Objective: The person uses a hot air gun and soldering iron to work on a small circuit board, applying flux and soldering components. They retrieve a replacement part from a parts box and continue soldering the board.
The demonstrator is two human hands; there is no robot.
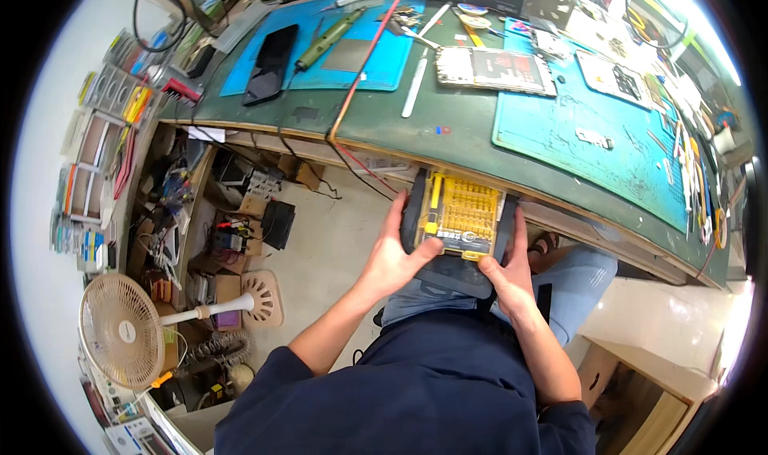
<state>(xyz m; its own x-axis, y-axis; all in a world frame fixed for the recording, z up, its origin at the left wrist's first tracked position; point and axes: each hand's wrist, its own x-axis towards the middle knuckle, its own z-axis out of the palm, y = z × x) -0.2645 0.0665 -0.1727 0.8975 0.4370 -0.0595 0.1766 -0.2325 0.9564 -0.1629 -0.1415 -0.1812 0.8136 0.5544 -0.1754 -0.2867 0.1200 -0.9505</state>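
Between my two hands, just under the bench's front edge, is a screwdriver bit set, a case with a clear cover over rows of yellow bits and a yellow-and-black driver handle. It lies on top of a darker case, which sticks out toward my lap. My left hand wraps the left side, its thumb on the near left corner. On the right side, my right hand grips with its thumb at the near right corner. The far end of the stack reaches under the bench edge, and what supports it there is hidden.
On the green-topped bench are a black phone, a green pen-shaped tool, an opened tablet-like device and blue mats. A red cable hangs over the edge. A fan and cluttered shelves stand left; a wooden cabinet stands right.
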